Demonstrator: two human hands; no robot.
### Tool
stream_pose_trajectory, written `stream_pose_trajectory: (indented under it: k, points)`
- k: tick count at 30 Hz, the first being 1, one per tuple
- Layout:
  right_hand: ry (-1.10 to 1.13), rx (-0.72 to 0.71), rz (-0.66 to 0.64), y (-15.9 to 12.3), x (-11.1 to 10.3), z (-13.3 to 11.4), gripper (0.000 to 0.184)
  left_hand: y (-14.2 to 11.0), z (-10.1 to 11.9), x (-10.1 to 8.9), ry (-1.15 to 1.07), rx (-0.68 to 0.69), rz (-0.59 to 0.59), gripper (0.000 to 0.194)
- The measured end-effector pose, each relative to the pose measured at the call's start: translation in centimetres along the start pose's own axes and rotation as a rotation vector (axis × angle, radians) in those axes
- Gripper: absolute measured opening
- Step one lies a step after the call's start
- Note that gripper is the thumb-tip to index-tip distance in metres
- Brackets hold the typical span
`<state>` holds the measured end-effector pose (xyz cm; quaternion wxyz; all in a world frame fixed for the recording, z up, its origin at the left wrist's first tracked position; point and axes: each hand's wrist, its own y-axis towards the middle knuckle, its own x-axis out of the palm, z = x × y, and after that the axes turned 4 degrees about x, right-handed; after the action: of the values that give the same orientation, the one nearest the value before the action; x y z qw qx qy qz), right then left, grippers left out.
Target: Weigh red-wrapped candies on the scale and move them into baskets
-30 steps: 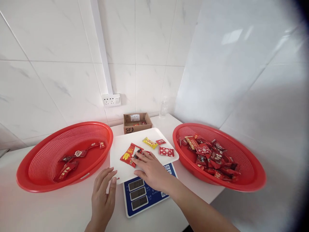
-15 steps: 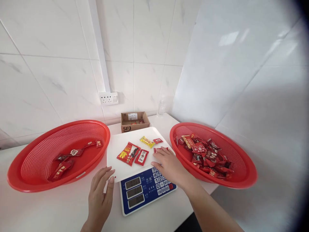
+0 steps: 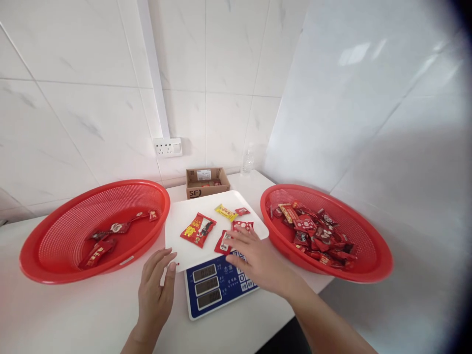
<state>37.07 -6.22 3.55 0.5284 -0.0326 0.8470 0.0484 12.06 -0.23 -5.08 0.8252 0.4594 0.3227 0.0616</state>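
Observation:
My right hand (image 3: 254,258) is over the right front of the white scale (image 3: 173,221), its fingers stretched out and apart. The fingertips reach a small red packet with a white label (image 3: 222,242) and partly cover it; whether they press on it I cannot tell. Just behind these fingers lies a red packet with white dots (image 3: 242,225). A larger red and yellow snack bag (image 3: 198,229), a yellow packet (image 3: 226,212) and a tiny red packet (image 3: 242,211) also rest on the pan. Beside the pan's front left corner my left hand (image 3: 157,287) is open, holding nothing.
A red basket (image 3: 92,194) with several red packets stands left of the scale. On the right, another red basket (image 3: 372,236) holds a heap of packets. Behind are a cardboard box (image 3: 208,189) and a clear plastic bottle (image 3: 248,162) near the wall.
My right hand has shifted left, from the dotted packet onto the white-labelled one, uncovering the dotted packet. The white-labelled packet sits slightly farther right. My left hand has barely moved.

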Motion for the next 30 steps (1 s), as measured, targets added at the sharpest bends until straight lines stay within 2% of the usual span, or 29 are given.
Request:
stream_pose_trajectory:
  k: [2, 5, 8, 10, 15, 22, 30]
  points:
    - [-0.012, 0.018, 0.109, -1.1, -0.7, 1.6, 0.047, 0.0, 0.1, 0.0, -0.013, -0.004, 0.004, 0.020]
    - [-0.056, 0.155, 0.273, -2.9, -1.7, 4.7, 0.045, 0.1, 0.4, -0.1, -0.045, -0.049, 0.010, 0.020]
    - [-0.111, 0.331, 0.318, -4.6, -2.2, 7.4, 0.046, 0.1, 0.6, -0.1, -0.073, -0.109, 0.000, 0.021]
    - [-0.152, 0.438, 0.295, -5.5, -2.1, 8.4, 0.046, 0.1, 0.8, -0.1, -0.083, -0.128, -0.008, 0.022]
    - [-0.333, 0.576, 0.188, -6.1, -1.2, 8.8, 0.048, 0.1, 0.8, 0.0, -0.087, -0.133, -0.011, 0.022]
    - [-0.424, 0.552, 0.238, -5.9, -0.4, 8.5, 0.049, 0.1, 0.8, 0.0, -0.072, -0.142, -0.017, 0.022]
    - [-0.453, 0.581, 0.228, -5.9, -0.3, 8.5, 0.049, 0.4, 1.2, -0.2, -0.080, -0.142, -0.027, 0.021]
